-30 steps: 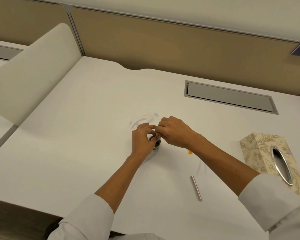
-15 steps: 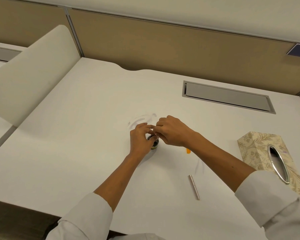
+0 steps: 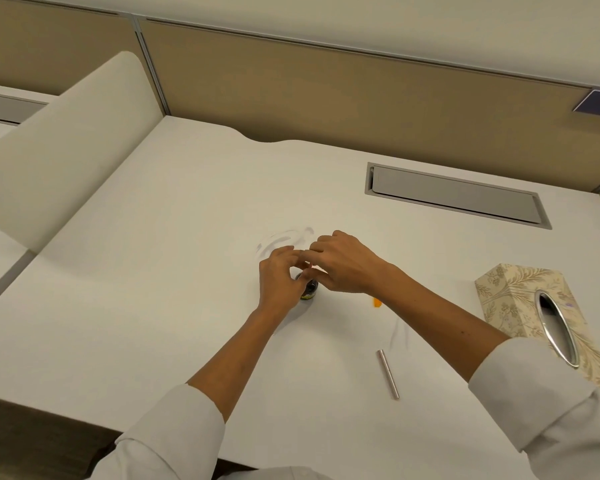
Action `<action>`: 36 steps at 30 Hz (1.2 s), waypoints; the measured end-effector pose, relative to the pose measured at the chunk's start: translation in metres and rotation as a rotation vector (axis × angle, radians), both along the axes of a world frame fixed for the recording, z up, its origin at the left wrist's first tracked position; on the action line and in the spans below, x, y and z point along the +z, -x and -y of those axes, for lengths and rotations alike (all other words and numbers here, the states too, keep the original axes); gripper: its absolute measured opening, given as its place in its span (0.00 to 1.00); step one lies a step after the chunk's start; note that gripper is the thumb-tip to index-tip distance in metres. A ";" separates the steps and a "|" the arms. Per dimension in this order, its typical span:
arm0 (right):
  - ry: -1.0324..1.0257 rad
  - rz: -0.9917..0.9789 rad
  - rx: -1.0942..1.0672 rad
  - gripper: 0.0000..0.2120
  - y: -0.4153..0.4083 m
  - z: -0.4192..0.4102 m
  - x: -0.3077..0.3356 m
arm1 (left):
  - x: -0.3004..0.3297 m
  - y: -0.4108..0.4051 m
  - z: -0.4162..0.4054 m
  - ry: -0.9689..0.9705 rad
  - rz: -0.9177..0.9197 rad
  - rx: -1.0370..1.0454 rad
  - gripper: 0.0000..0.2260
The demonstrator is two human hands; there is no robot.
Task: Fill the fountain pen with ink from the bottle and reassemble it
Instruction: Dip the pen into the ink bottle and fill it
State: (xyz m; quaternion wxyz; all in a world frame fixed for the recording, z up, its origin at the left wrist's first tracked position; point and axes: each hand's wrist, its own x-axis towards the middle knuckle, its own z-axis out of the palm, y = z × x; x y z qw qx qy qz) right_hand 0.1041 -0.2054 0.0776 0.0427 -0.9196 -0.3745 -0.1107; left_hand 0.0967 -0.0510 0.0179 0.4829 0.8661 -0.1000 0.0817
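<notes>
Both hands meet over the ink bottle (image 3: 309,288) near the middle of the white table (image 3: 160,271); the left hand (image 3: 280,278) curls around the bottle's near-left side, its grip closed on the dark glass, while the right hand (image 3: 343,263) arches over the top from the right, fingertips pinched together just above the bottle's mouth; whatever they pinch is hidden by the fingers, so I cannot tell what the right grip holds. Only a dark sliver of the bottle with a yellowish band at its base shows between the two hands.

Against the frame half a second ago, little differs; the hands sit in the same place over the bottle, the fingers of the left hand a touch more spread and the right knuckles raised slightly; the bottle has not shifted on the table.

A slim metallic pen barrel (image 3: 388,374) lies alone on the table, well apart from the hands and near the right forearm, unmoved; a small orange piece (image 3: 377,302) rests just beside that forearm, partly covered; a patterned tissue box (image 3: 530,313) stands at the right edge; a grey cable hatch (image 3: 458,195) is set in the table towards the far partition; faint smears mark the surface just beyond the hands.
</notes>
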 end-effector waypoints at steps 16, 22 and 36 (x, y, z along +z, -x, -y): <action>0.061 0.061 -0.053 0.10 0.001 -0.002 0.001 | -0.002 0.001 0.001 -0.003 0.025 0.000 0.04; 0.121 0.017 0.003 0.05 -0.004 0.004 0.003 | -0.005 -0.002 0.001 0.008 -0.029 0.007 0.04; 0.310 0.109 -0.050 0.07 -0.001 -0.005 0.008 | 0.000 -0.001 -0.002 -0.018 0.000 0.022 0.05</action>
